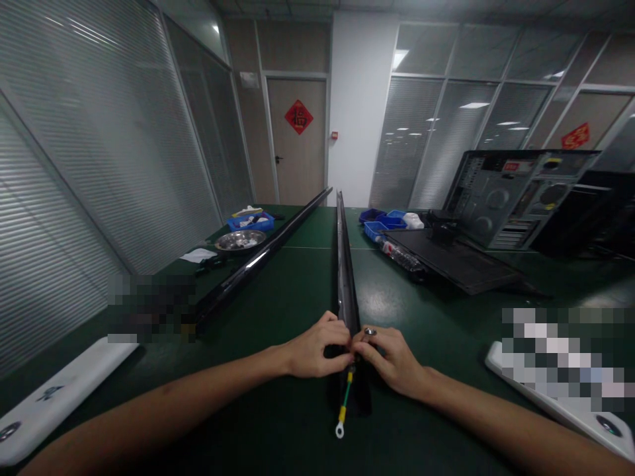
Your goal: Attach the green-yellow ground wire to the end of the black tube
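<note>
A long dark metal strip (346,264) runs away from me down the middle of the table. At its near end my left hand (317,347) and my right hand (391,357) meet, fingertips pinched together. A short green-and-yellow ground wire (347,393) comes out from under the fingers towards me. Its loose end carries a ring terminal (340,430) on a yellow sleeve. The fingers hide the wire's upper end, where it meets the strip. A ring-like metal piece (370,332) shows on my right hand.
A second long dark strip (258,261) slants away on the left. Beyond it are a metal dish (241,240) and a blue tray (251,221). Blue bins (381,221), a flat black panel (456,258) and an open computer case (510,198) stand right. White devices (64,400) flank my arms.
</note>
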Available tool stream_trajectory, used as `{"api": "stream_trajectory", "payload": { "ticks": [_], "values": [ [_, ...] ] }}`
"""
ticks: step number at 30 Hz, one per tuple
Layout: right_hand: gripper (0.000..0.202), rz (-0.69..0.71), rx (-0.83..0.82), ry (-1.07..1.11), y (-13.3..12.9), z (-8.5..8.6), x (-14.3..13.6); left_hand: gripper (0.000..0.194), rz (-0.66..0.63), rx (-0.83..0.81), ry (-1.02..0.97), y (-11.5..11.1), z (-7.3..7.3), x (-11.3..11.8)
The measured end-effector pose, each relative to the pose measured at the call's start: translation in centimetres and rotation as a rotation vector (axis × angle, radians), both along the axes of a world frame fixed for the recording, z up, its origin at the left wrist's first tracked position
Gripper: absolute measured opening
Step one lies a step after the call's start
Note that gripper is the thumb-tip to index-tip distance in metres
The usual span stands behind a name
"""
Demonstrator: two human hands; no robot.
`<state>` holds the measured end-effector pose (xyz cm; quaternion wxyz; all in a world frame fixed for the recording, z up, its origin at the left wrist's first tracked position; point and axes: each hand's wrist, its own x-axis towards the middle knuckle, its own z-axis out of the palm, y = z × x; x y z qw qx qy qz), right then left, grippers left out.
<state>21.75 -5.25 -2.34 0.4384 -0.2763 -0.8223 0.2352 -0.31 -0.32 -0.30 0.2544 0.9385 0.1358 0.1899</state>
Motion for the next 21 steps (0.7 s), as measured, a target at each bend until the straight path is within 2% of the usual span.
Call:
{"api": "stream_trajectory", "payload": {
  "ticks": [15, 21],
  "values": [
    [0.019, -0.003, -0.022, 0.025, -0.21, 0.09, 0.10, 0.018, -0.030, 0.028, 0.002, -0.03, 0.08, 0.15],
    [0.026, 0.011, 0.025, 0.034, -0.29, 0.50, 0.08, 0.014, -0.011, 0.023, -0.025, -0.14, 0.45, 0.04]
  ]
}}
